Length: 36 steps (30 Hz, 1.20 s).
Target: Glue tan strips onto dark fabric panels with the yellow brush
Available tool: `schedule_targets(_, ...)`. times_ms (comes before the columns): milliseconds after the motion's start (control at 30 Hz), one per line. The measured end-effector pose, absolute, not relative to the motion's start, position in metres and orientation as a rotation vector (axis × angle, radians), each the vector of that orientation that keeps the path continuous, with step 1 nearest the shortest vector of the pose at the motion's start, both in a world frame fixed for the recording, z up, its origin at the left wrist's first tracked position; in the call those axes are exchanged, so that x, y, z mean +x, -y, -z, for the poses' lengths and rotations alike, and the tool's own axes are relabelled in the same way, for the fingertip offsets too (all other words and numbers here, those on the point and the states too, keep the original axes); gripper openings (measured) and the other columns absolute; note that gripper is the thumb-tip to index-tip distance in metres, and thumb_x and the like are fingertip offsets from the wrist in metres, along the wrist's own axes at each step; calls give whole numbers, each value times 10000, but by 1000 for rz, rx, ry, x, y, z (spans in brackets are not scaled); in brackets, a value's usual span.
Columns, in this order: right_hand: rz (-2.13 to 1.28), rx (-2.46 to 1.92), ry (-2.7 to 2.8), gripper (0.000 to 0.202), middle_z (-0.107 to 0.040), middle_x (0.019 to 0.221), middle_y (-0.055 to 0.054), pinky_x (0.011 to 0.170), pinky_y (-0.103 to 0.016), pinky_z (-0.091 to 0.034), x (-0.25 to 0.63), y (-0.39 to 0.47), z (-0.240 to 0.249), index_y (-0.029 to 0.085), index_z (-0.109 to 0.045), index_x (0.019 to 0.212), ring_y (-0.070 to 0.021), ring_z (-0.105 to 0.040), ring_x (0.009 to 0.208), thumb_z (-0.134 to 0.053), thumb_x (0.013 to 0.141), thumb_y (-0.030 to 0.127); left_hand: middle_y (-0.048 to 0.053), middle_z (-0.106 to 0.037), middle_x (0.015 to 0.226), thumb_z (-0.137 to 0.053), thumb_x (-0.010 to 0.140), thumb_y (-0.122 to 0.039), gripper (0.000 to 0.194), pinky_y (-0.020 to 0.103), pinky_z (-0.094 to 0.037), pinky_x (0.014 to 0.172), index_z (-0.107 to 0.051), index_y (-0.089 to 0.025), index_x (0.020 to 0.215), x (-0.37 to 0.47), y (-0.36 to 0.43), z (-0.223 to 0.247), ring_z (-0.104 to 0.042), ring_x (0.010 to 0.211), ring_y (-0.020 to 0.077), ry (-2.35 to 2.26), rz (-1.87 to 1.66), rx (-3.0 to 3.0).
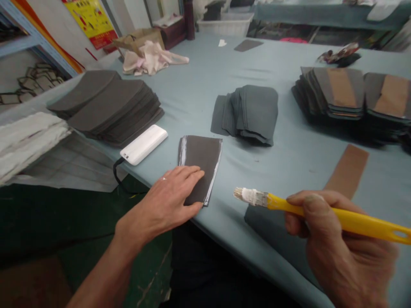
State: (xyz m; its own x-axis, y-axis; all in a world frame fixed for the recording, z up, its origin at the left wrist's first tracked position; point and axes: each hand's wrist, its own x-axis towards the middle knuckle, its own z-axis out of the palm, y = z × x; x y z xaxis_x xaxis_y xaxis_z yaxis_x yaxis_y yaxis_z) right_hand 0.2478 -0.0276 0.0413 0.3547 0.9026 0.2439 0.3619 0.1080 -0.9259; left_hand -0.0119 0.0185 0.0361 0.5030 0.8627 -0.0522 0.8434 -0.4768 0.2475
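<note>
My left hand lies flat, fingers stretched out, on a dark grey piece near the table's front edge. White paste runs in stripes along both long sides of that piece. In my right hand is a yellow-handled paintbrush, fingers closed round the handle. Its bristles are coated in white and point left, above the table and apart from the piece. Under the right hand lies a dark sheet, partly hidden. Behind the pasted piece stands a fanned stack of dark grey-green pieces.
A white power bank with a black cable rests at the left edge, before a tall stack of dark pieces. Banded stacks stand at the right, near a brown strip. Crumpled pale cloth lies at the back left.
</note>
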Motion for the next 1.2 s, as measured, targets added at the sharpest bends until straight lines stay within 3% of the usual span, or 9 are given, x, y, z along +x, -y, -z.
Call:
schedule_targets(200, -687, -1534, 1184, 297, -586, 509, 16, 454, -253, -482, 252, 42, -49, 257, -708, 724, -136, -557, 437, -717, 923, 477, 154, -474, 1635, -650, 865, -237, 590, 461, -409, 1234, -557, -155, 1442, -20, -25, -52, -469, 1494, 297, -1305, 168, 2560)
schedule_targets(300, -689, -1535, 1184, 274, -574, 503, 4, 455, -275, -482, 253, 45, -47, 260, -699, 687, -149, -566, 441, -717, 903, 428, 149, -490, 1618, -654, 859, -239, 555, 432, -432, 1211, -576, -156, 1403, -20, -31, -56, -498, 1469, 292, -1266, 224, 2582)
schedule_targets(500, -713, -1526, 1142, 308, -584, 549, 17, 478, -282, -455, 252, 51, -38, 300, -713, 746, -135, -544, 468, -703, 931, 545, 141, -503, 1599, -682, 860, -238, 532, 456, -467, 1179, -600, -168, 1381, -16, -37, -59, -536, 1422, 312, -1242, 299, 2613)
schedule_targets(633, -695, -1545, 1134, 299, -584, 547, 17, 449, -281, -414, 250, 50, -37, 288, -718, 755, -123, -509, 447, -710, 923, 535, 120, -520, 1579, -684, 873, -257, 513, 457, -446, 1193, -612, -183, 1376, -22, -40, -57, -528, 1425, 309, -1201, 250, 2601)
schedule_targets(867, -703, -1561, 1079, 287, -598, 557, 4, 494, -301, -461, 245, 47, -33, 268, -718, 748, -138, -534, 473, -739, 909, 506, 89, -535, 1561, -674, 889, -299, 473, 455, -470, 1164, -617, -223, 1352, -24, -42, -52, -550, 1401, 304, -1198, 234, 2631)
schedule_targets(1000, -715, -1605, 1086, 261, -590, 561, 6, 521, -323, -476, 240, 49, -38, 260, -705, 752, -149, -538, 479, -737, 911, 464, 94, -625, 1435, -683, 887, -303, 354, 490, -526, 1081, -668, -235, 1235, -16, -38, -53, -613, 1324, 344, -1252, 291, 2624)
schedule_targets(1200, -741, -1661, 1110, 283, -553, 556, 23, 555, -338, -476, 238, 51, -41, 286, -669, 769, -160, -556, 504, -685, 944, 506, 88, -695, 1281, -639, 900, -215, 264, 444, -547, 1007, -674, -238, 1160, -17, -37, -50, -667, 1228, 316, -1194, 269, 2631)
